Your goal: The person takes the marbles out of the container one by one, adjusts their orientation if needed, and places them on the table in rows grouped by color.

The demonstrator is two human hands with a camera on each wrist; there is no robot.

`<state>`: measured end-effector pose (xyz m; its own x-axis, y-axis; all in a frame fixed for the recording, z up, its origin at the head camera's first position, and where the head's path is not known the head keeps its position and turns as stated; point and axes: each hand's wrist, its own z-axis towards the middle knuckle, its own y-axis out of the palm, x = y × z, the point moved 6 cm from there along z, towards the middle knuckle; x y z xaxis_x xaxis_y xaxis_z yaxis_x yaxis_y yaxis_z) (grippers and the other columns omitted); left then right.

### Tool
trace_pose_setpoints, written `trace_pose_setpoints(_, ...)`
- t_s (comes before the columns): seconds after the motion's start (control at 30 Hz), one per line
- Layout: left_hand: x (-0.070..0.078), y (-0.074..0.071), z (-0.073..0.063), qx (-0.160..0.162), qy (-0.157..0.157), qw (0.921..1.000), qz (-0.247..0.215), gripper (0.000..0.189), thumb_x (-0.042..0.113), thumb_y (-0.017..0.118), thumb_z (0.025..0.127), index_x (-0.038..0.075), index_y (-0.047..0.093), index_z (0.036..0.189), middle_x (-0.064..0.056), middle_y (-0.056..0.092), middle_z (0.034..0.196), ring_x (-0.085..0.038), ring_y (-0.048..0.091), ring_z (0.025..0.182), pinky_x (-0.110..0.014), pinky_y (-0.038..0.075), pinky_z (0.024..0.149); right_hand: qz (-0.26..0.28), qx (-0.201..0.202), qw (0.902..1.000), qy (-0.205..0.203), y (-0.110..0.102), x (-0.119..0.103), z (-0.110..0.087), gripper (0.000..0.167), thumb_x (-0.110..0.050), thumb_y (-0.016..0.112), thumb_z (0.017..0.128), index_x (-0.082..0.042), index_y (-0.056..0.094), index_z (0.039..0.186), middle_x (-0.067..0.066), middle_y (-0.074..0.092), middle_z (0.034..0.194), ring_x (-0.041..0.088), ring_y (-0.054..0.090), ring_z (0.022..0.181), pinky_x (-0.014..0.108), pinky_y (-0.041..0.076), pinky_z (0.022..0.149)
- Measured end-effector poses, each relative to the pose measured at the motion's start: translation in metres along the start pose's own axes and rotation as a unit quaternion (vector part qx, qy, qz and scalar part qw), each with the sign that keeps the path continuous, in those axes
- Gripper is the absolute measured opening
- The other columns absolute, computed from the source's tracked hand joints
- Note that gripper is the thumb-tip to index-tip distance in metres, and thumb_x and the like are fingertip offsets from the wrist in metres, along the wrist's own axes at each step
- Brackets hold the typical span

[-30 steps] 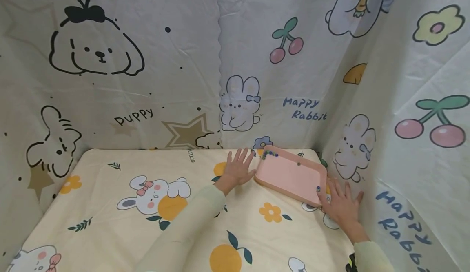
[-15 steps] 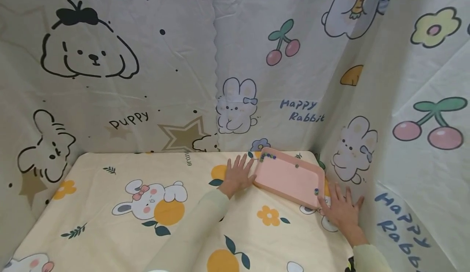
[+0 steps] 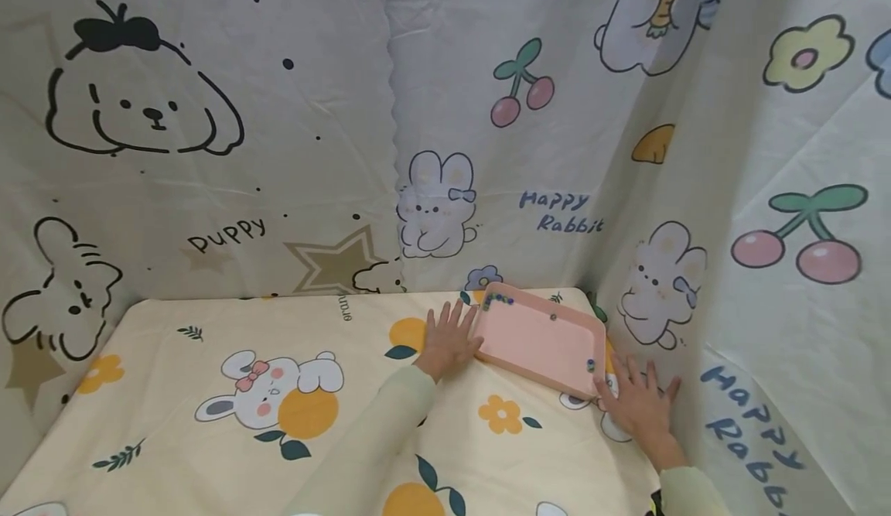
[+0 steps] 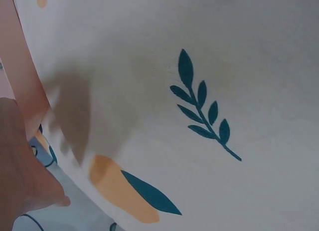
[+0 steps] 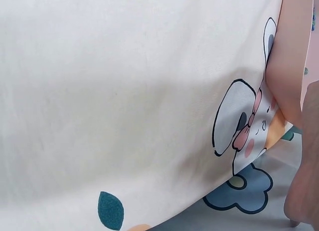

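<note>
A shallow pink rectangular tray (image 3: pixel 539 340) lies at an angle near the back right of the cloth-covered surface. Small dark blue and green bead-like pieces (image 3: pixel 498 299) line its far left corner. Two similar pieces (image 3: pixel 591 365) lie near its right end, and another small piece (image 3: pixel 553 316) is by the far wall. My left hand (image 3: pixel 448 342) lies with spread fingers at the tray's left end, thumb by its edge. At the right end my right hand (image 3: pixel 639 406) is also spread, thumb at the tray's near corner. Both wrist views show a hand beside the tray's outer wall (image 4: pixel 22 66).
A cream cloth (image 3: pixel 209 377) printed with rabbits, oranges and leaves covers the surface. Printed curtains (image 3: pixel 313 152) rise behind it and on both sides. The right curtain (image 3: pixel 752 330) hangs close to my right hand.
The head view has turned slightly right, so the scene shifts left and a little down in it. Both hands keep their places against the tray.
</note>
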<state>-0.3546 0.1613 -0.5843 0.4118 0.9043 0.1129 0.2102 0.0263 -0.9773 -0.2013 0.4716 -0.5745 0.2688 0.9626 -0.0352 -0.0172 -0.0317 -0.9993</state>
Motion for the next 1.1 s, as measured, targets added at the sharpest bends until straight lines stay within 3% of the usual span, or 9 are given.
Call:
trace_pose_setpoints(0.3, 0.004, 0.001, 0.006, 0.013, 0.008, 0.9998, 0.008, 0.070, 0.058, 0.035, 0.103, 0.025, 0.015, 0.161, -0.006, 0.011, 0.166, -0.032, 0.012, 0.150, -0.057, 0.011, 0.117, 0.020, -0.005, 0.9998, 0.004, 0.008, 0.001, 0.001, 0.076, -0.057, 0.036, 0.101, 0.000, 0.031, 0.151, 0.032, 0.020, 0.156, 0.057, 0.002, 0.142, 0.071, -0.022, 0.099)
trace_pose_setpoints(0.77, 0.002, 0.005, 0.013, -0.008, 0.008, 0.9999, -0.005, 0.071, 0.055, 0.039, 0.102, 0.024, 0.016, 0.161, -0.004, 0.011, 0.166, -0.031, 0.012, 0.150, -0.057, 0.012, 0.117, 0.024, -0.009, 0.9996, 0.013, 0.015, 0.002, 0.009, 0.078, -0.059, 0.036, 0.100, 0.001, 0.033, 0.151, 0.030, 0.021, 0.156, 0.056, 0.002, 0.143, 0.072, -0.022, 0.099)
trace_pose_setpoints(0.93, 0.003, 0.010, 0.017, -0.019, 0.007, 0.9997, -0.011, 0.070, 0.051, 0.041, 0.102, 0.025, 0.015, 0.161, -0.003, 0.010, 0.166, -0.031, 0.010, 0.151, -0.056, 0.011, 0.117, 0.021, -0.020, 0.9994, 0.019, 0.017, 0.000, 0.009, 0.072, -0.050, 0.040, 0.102, 0.001, 0.031, 0.151, 0.030, 0.019, 0.157, 0.056, 0.000, 0.143, 0.072, -0.021, 0.099)
trace_pose_setpoints(1.1, 0.004, 0.006, 0.014, -0.008, 0.012, 0.9999, -0.001, 0.066, 0.047, 0.039, 0.103, 0.023, 0.017, 0.161, -0.003, 0.011, 0.166, -0.031, 0.011, 0.150, -0.056, 0.012, 0.117, 0.014, -0.016, 0.9997, 0.016, 0.016, -0.004, 0.008, 0.065, -0.040, 0.044, 0.101, -0.001, 0.031, 0.152, 0.030, 0.018, 0.157, 0.056, 0.001, 0.143, 0.073, -0.019, 0.100)
